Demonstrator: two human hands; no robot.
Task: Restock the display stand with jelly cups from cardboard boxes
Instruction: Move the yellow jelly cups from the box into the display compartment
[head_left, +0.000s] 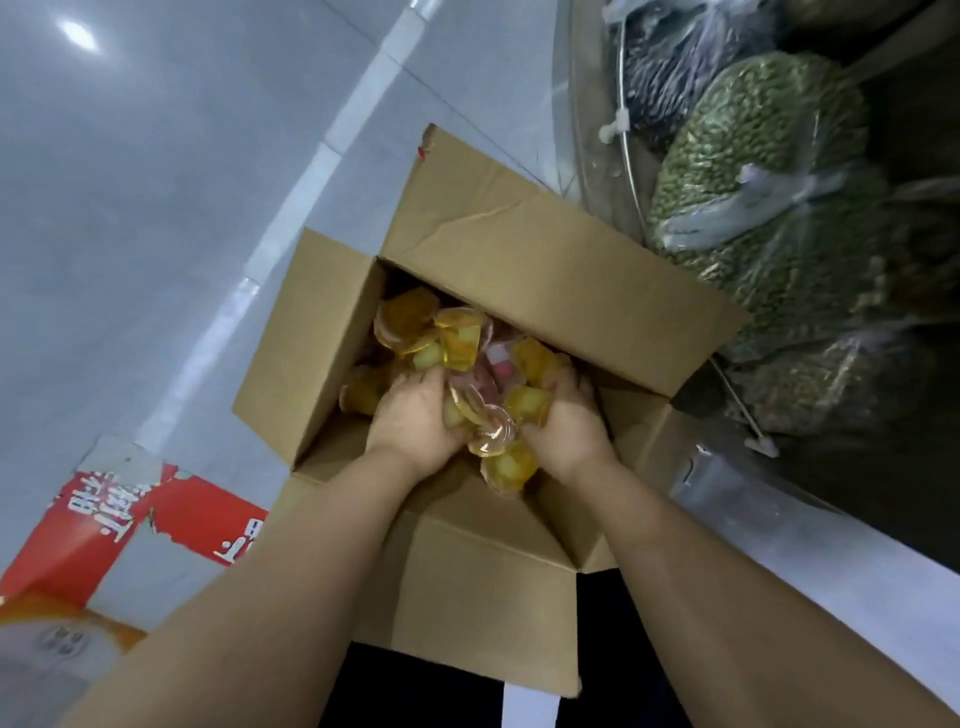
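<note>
Inside cardboard box (519, 270), both hands' grip on jelly cups (483, 415)

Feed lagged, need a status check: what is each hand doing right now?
Left hand: fingers curled round jelly cups in the box.
Right hand: fingers curled round the same heap of cups.

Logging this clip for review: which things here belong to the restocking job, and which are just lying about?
Job: cardboard box; jelly cups; left hand and right hand, both gripping cups.

Lying about: red printed carton; bagged green goods; floor.
</note>
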